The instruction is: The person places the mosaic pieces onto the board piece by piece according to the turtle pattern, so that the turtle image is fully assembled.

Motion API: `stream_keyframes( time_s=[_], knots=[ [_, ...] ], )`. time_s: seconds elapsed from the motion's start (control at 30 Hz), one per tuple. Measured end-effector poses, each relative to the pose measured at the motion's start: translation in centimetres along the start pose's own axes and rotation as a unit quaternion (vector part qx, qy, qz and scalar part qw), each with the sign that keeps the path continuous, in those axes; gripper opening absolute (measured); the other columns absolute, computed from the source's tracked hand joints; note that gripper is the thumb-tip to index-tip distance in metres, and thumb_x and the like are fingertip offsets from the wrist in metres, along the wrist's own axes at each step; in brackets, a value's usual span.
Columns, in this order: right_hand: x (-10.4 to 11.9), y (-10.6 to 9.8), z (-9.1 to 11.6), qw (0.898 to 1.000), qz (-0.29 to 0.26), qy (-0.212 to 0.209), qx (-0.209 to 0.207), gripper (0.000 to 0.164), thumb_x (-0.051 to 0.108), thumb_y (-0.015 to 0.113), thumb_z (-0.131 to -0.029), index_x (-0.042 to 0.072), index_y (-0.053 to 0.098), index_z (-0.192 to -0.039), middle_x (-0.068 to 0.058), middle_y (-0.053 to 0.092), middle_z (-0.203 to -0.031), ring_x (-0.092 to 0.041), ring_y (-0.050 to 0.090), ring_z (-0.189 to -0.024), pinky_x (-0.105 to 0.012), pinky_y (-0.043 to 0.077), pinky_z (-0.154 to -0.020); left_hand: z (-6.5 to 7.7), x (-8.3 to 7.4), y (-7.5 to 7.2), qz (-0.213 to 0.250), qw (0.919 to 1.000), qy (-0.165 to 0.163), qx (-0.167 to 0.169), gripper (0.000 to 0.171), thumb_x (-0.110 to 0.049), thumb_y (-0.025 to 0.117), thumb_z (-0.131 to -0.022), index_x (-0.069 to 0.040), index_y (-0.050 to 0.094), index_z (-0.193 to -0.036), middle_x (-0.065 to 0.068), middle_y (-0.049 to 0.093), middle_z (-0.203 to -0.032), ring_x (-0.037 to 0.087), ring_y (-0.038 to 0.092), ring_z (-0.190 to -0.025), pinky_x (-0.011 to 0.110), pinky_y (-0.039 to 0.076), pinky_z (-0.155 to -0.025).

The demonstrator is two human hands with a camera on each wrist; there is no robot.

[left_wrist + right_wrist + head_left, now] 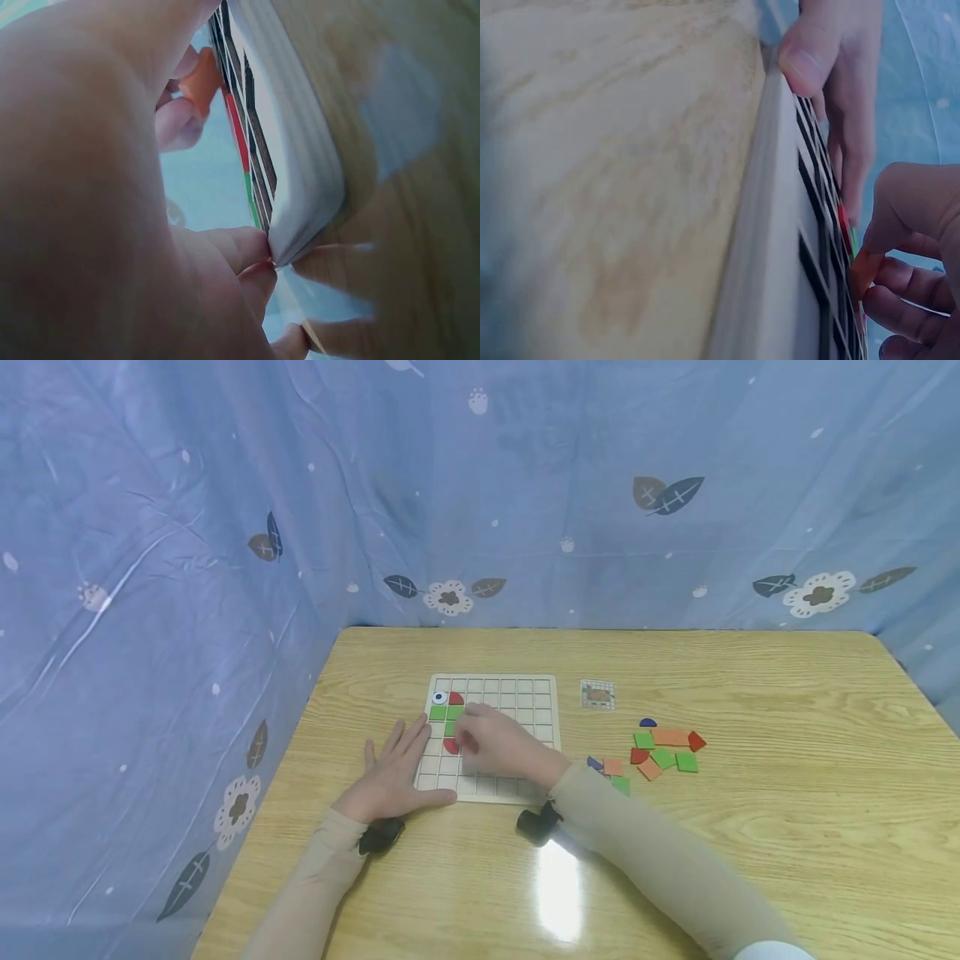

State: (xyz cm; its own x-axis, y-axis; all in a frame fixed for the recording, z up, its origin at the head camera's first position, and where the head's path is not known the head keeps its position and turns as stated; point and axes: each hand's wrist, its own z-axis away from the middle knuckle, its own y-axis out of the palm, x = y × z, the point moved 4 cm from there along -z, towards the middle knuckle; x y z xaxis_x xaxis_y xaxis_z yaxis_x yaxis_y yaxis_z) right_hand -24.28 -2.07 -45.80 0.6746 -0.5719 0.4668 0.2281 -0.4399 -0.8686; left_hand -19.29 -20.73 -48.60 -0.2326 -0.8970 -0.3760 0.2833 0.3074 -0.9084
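A white gridded board (527, 687) lies on the table. My left hand (393, 781) rests along its left side, fingers straight and spread, thumb at the near edge. Over the middle-left of the board, my right hand (501, 745) pinches a small orange tile (866, 271) between thumb and fingers. The head view hides that tile behind the hand; in the right wrist view it is close against the grid. Laid in the left columns are a round eye tile (439, 697), a red quarter-circle tile (456, 698), green square tiles (437, 713) and another red rounded tile (451, 746).
A small printed pattern card (597, 695) lies right of the board. Loose tiles are scattered nearer on that side: an orange strip (670, 737), green squares (687, 762), red pieces (697, 742) and a blue half-circle (648, 722). A blue curtain (525, 527) hangs behind the table.
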Motion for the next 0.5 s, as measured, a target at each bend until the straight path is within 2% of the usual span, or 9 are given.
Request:
stream_keyframes(
  time_s=[0.27, 0.5],
  knots=[
    [0.24, 0.57, -0.27, 1.000, -0.004, -0.003, 0.003, 0.022, 0.006, 0.077, -0.076, 0.017, 0.069, -0.093, 0.005, 0.054, -0.091, -0.012, 0.053, -0.088, -0.026, 0.047, -0.076, 0.01, -0.11, -0.09, 0.001, 1.0000, 0.001, 0.001, 0.121, -0.077, 0.070, -0.082, -0.007, 0.019, -0.167, 0.005, 0.006, -0.177, 0.045, 0.004, -0.161, 0.086, -0.001, -0.112],
    [-0.09, 0.79, -0.22, 1.000, 0.007, 0.005, 0.008, 0.021, 0.007, 0.078, -0.076, 0.018, 0.070, -0.093, 0.005, 0.051, -0.088, -0.012, 0.050, -0.087, -0.025, 0.046, -0.075, 0.01, -0.08, -0.08, -0.003, 1.0000, 0.001, 0.000, 0.121, -0.077, 0.070, -0.082, -0.006, 0.019, -0.167, 0.006, 0.006, -0.177, 0.045, 0.005, -0.161, 0.086, 0.000, -0.112]
  ],
)
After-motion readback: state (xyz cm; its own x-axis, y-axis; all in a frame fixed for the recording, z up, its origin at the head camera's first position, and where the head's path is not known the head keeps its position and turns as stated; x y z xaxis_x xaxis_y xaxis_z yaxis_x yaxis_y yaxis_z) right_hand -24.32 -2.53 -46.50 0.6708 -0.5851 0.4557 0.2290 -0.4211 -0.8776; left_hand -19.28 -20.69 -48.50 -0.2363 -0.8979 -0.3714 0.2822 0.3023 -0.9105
